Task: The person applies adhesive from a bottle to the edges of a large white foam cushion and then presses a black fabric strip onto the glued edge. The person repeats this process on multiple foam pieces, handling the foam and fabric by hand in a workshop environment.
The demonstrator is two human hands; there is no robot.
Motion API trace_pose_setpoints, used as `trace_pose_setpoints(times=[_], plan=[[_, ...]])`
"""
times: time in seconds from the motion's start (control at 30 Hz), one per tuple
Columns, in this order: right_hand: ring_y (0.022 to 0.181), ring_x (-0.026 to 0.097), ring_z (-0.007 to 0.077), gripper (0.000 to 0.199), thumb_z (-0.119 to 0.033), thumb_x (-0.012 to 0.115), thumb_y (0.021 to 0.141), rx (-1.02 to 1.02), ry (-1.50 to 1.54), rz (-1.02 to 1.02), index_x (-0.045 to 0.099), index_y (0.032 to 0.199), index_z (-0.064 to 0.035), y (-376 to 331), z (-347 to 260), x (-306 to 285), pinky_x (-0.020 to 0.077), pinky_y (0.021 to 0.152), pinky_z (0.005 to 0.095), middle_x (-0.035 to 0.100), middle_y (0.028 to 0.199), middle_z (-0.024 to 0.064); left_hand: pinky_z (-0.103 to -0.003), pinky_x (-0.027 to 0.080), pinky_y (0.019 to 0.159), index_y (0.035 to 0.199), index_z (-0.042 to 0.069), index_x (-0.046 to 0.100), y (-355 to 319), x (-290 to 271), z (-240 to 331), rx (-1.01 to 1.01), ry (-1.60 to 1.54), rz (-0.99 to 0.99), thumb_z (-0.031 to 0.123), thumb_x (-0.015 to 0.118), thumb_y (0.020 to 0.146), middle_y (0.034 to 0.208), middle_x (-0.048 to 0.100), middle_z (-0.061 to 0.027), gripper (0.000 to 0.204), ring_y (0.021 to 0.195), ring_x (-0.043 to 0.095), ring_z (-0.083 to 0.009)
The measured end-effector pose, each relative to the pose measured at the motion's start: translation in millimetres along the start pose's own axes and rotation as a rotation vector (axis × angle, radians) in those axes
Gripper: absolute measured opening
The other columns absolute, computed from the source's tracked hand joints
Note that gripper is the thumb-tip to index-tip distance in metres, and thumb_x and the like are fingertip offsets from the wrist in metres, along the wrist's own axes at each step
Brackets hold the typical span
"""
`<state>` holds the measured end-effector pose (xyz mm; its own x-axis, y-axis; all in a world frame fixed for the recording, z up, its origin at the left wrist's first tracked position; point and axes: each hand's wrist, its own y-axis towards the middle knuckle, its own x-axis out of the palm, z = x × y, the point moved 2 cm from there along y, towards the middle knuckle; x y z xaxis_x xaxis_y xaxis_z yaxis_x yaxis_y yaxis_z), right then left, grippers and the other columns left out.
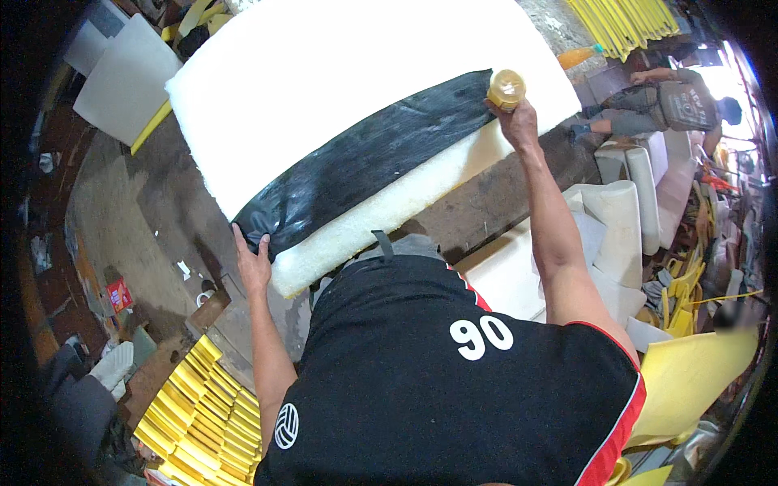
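A long black sheet [369, 162], pointed at its left end and wrinkled there, lies over the front part of a thick white foam slab [324, 57]. My left hand [253, 257] rests at the sheet's left end, its thumb and forefinger stretched apart on the material. At the sheet's far right end, my right hand [519, 125] is closed around a clear bottle [507, 87] with yellowish contents. The bottle's round end faces up, and its lower part is hidden by my fingers. The foam's thick front edge [389, 212] shows just before my body.
Yellow foam strips [198, 413] are stacked at the lower left. White upholstered pieces [596, 235] stand to the right, below another person [677, 105]. An orange bottle [577, 57] lies beyond the slab, near more yellow strips [628, 24]. Scraps litter the floor [134, 219].
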<state>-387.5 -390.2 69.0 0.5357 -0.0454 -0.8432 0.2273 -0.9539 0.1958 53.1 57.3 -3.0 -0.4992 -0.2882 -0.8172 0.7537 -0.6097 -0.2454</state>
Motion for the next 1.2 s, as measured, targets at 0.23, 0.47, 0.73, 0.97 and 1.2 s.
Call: trace_pose_setpoints(times=[0.23,0.47,0.73,0.97,1.2], plan=[[0.091,0.069,0.0304,0.048,-0.042,0.075,0.084,0.045,0.03,0.119,0.067,0.105,0.0006,67,-17,-2,0.0518,0.08,0.0395,0.072,0.097,0.016,-0.044,0.036,0.109,0.156,0.013,0.015,-3,-1,-7,-0.064,-0.098,0.06,0.043,0.069,0.087,0.147,0.04,-0.0301,0.093,0.133,0.045,-0.0417],[0.09,0.064,0.0352,0.026,-0.02,0.059,0.092,-0.114,-0.097,0.235,0.066,0.114,-0.0076,87,59,10,0.051,0.077,0.0445,0.067,0.1,0.0158,-0.041,0.046,0.096,0.133,-0.009,0.052,1,26,-101,-0.615,-0.401,-0.058,0.084,0.048,0.079,0.125,0.06,-0.0273,0.107,0.115,0.059,-0.0349],[0.084,0.067,0.0235,0.035,-0.015,0.069,0.09,-0.2,0.083,0.184,0.06,0.123,-0.0085,-3,30,22,0.0558,0.07,0.0367,0.068,0.095,0.0118,-0.037,0.052,0.076,0.117,-0.003,0.064,-13,13,-78,-0.523,-0.581,0.084,0.052,0.049,0.099,0.105,0.067,-0.0128,0.06,0.093,0.064,-0.0222],[0.093,0.063,0.021,0.033,-0.015,0.074,0.086,0.115,0.613,-0.092,0.063,0.113,0.0012,-120,-101,5,0.0498,0.082,0.0353,0.067,0.102,0.0115,-0.036,0.051,0.085,0.126,0.001,0.055,-17,-26,-66,-0.522,-1.548,0.41,0.035,0.053,0.1,0.117,0.064,-0.0106,0.043,0.096,0.064,-0.0235],[0.089,0.063,0.0184,0.04,-0.019,0.077,0.082,-0.057,0.344,-0.489,0.061,0.114,-0.0006,-200,-179,-10,0.0494,0.08,0.0326,0.068,0.1,0.0078,-0.034,0.049,0.066,0.099,0.009,0.061,-40,-57,-113,-0.541,-2.067,0.241,0.018,0.062,0.093,0.093,0.066,-0.0048,0.01,0.079,0.062,-0.0191]])
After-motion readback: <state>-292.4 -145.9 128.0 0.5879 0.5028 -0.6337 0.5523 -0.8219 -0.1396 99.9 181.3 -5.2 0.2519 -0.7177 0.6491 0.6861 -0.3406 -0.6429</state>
